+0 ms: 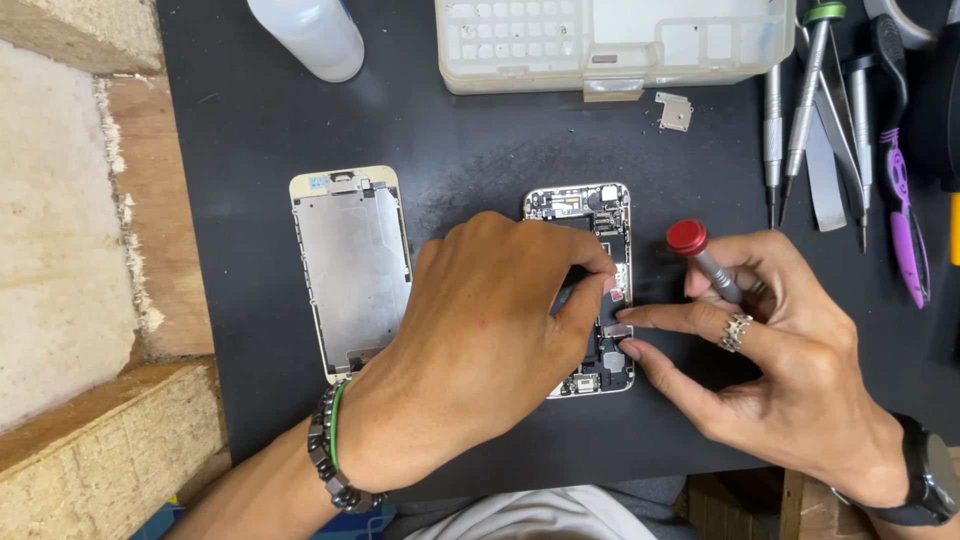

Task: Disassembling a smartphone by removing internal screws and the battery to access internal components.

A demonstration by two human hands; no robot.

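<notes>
1. The opened phone body [590,215] lies near the middle of the dark tabletop [250,120], its long axis running away from the person, top end far and bottom end near.
2. The left hand [480,340] comes in from the lower left and covers the middle of the phone body. Its fingertips are curled down onto the inner parts; whether this grip pinches a small part I cannot tell, since the fingers hide it.
3. The right hand [770,340] comes in from the lower right. Its grip is closed around a screwdriver [708,262] with a red cap, the shaft slanting down toward the phone's lower right edge, while 2 extended fingers touch that edge.
4. Both hands meet over the lower half of the phone; the left hand lies more squarely over it, the right reaches in from the side.
5. The detached screen panel [352,268] lies just left of the left hand, back side up, parallel to the phone body and apart from it.
6. Counts: 1 phone body, 1 screen panel, 1 screwdriver in hand.
7. Further off: 1 pale plastic parts tray [610,45] at the far edge, 1 white bottle [310,35] at far left, 1 small metal shield plate [675,112] near the tray, and a cluster of spare tools [840,130] at the right, roughly 5, overlapping too much to count surely.
</notes>
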